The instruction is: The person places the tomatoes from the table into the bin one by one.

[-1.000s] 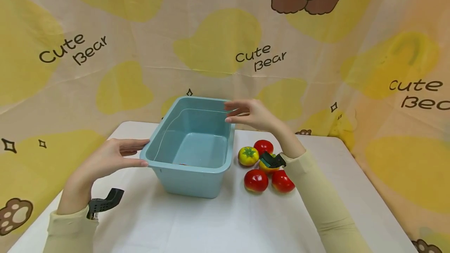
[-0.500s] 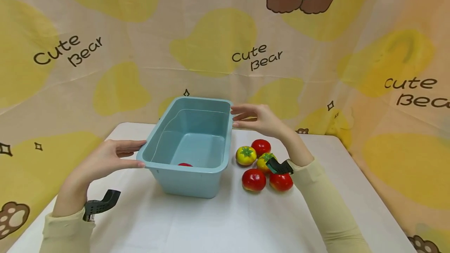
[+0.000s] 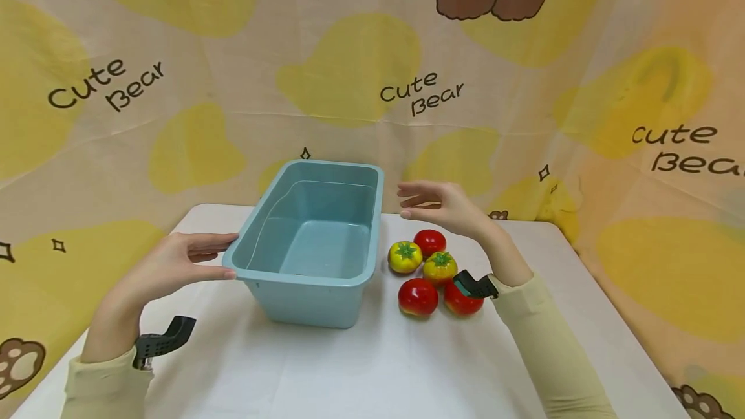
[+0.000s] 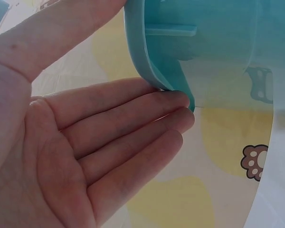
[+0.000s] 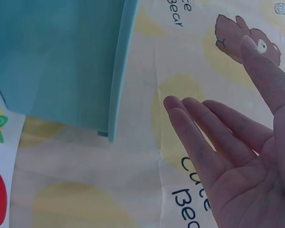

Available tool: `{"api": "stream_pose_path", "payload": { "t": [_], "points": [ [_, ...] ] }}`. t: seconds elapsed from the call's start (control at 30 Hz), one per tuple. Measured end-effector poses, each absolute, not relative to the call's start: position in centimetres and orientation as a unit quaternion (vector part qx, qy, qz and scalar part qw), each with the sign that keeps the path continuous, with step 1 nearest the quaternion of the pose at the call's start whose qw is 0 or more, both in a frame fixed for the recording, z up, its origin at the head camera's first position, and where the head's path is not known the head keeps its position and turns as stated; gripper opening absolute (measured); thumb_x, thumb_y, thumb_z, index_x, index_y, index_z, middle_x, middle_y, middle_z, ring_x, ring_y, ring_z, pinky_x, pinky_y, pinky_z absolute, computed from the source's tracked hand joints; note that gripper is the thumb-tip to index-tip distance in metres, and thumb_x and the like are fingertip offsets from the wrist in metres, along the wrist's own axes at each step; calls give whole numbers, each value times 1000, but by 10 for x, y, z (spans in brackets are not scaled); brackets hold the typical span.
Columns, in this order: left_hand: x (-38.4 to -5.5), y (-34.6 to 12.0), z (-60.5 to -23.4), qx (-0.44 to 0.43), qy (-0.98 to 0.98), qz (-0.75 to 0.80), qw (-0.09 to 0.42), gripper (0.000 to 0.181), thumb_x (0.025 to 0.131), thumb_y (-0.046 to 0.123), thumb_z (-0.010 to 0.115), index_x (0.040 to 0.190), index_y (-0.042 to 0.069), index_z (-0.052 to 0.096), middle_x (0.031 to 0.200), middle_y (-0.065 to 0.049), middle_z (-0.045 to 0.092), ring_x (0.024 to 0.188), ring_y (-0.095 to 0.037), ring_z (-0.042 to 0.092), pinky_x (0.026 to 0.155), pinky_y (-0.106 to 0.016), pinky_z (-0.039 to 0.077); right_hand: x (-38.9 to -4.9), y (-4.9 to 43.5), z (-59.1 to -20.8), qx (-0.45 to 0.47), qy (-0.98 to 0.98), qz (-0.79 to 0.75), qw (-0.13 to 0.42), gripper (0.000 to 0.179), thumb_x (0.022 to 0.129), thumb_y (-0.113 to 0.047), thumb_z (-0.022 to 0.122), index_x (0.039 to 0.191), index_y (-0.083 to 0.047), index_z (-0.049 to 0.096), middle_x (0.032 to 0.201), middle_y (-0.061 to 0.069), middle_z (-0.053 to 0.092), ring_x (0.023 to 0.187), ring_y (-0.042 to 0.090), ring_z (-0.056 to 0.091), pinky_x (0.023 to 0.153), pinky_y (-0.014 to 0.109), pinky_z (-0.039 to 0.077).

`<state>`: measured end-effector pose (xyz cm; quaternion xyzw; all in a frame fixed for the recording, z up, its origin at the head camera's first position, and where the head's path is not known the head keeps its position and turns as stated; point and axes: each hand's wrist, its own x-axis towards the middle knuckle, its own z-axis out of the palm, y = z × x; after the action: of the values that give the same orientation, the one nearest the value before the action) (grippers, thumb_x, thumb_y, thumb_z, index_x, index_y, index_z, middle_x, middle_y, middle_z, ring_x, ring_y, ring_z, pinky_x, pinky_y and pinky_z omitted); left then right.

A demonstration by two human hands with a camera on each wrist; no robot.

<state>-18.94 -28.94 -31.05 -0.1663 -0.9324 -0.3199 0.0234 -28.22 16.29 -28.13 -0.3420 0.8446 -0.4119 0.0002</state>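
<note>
A light blue plastic bin (image 3: 326,306) stands on the white table. My left hand (image 3: 177,267) touches the rim at its near left corner, thumb and fingers spread and the fingers mostly straight. In the left wrist view, the fingertips (image 4: 180,118) lie right at the rim's edge. My right hand (image 3: 439,205) is held in the air right of the bin, apart from the rim, with relaxed fingers and nothing in them. Below it lie red round fruits (image 3: 418,297) and two yellow ones with green star-shaped tops, one a yellow fruit (image 3: 405,257).
Another red fruit (image 3: 430,242) lies at the back of the group, and a red fruit (image 3: 462,299) is partly covered by the right wrist's black device (image 3: 476,284). A printed cloth backdrop (image 3: 349,70) hangs behind the table (image 3: 326,374).
My right hand has moved right, from over the bin's right rim to clear of it. A red thing glimpsed inside behind the near rim is now out of sight. My left hand stays at the corner.
</note>
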Motion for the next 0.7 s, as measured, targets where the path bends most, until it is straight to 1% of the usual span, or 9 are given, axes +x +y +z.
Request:
{"api": "stream_pose_path", "payload": {
  "t": [0.07, 0.2, 0.3, 0.43, 0.5, 0.57, 0.7],
  "points": [
    [-190, -290, -311, -167, -932, -321, 24, 62, 77, 42, 77, 131, 17, 59, 126, -5, 63, 111, -20, 63, 87, -9, 48, -282, 166, -283, -341, 844, -414, -1, 51, 85, -28, 72, 132, -13, 57, 124, 5, 64, 110, 21, 64, 91, 32, 55],
    [-190, -291, -312, -167, -931, -324, 25, 62, 77, 41, 77, 131, 16, 59, 126, -5, 63, 110, -14, 63, 87, -9, 49, -280, 171, -287, -332, 849, -411, -1, 52, 85, -29, 72, 132, -14, 56, 124, 6, 64, 109, 20, 64, 89, 32, 56],
    [-190, -291, -312, -165, -931, -325, 25, 62, 77, 41, 77, 131, 17, 59, 126, -5, 63, 110, -13, 63, 87, -9, 49, -278, 175, -289, -319, 855, -408, 0, 54, 85, -32, 72, 133, -13, 56, 124, 4, 64, 110, 20, 64, 89, 32, 56],
    [-189, -290, -312, -164, -930, -327, 23, 62, 77, 40, 77, 131, 16, 59, 126, -6, 63, 111, -23, 63, 86, -8, 49, -276, 181, -292, -310, 858, -410, 0, 55, 86, -31, 71, 133, -10, 55, 124, 6, 64, 110, 21, 63, 90, 33, 56],
    [-190, -290, -312, -164, -930, -329, 23, 62, 77, 40, 77, 131, 16, 59, 126, -7, 63, 112, -26, 62, 86, -8, 48, -275, 184, -294, -307, 857, -413, 2, 54, 86, -30, 71, 133, -10, 55, 124, 7, 64, 111, 23, 63, 90, 34, 56],
    [-190, -290, -312, -165, -929, -331, 23, 62, 77, 40, 77, 131, 16, 59, 125, -7, 63, 111, -24, 63, 86, -7, 48, -274, 187, -296, -304, 857, -416, 3, 53, 86, -30, 71, 133, -11, 55, 125, 7, 63, 111, 23, 63, 90, 34, 56],
    [-190, -290, -312, -168, -928, -330, 24, 62, 77, 39, 78, 131, 15, 59, 125, -7, 63, 109, -13, 64, 86, -7, 48, -271, 193, -301, -300, 856, -421, 4, 52, 86, -30, 71, 132, -13, 56, 124, 7, 64, 111, 22, 63, 89, 33, 56]
  ]
}}
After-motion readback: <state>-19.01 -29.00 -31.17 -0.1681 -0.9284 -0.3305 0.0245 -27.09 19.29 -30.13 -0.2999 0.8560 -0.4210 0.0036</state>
